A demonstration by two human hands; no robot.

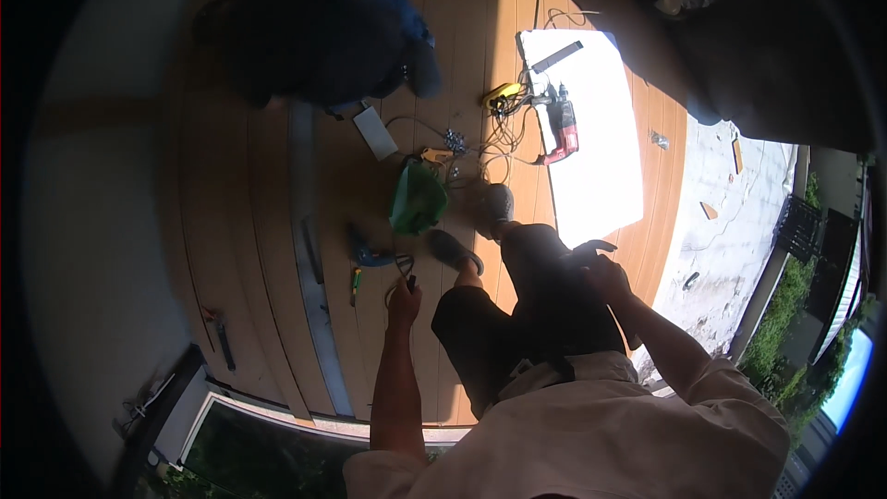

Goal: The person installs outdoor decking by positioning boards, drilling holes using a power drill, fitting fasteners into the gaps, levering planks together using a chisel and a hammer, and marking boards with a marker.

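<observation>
My left hand hangs low over the wooden deck, closed on a small dark tool whose black cord loops just above the fingers. My right hand rests on my right thigh with the fingers spread and nothing in it. My legs in dark shorts stretch toward my two shoes. A green bag lies just beyond my left hand, with a blue-handled tool and a small screwdriver beside it.
Another person in dark clothes crouches at the far side of the deck. A red power drill lies on a white board, with tangled cables and a yellow tool nearby. A long metal rail runs across the planks.
</observation>
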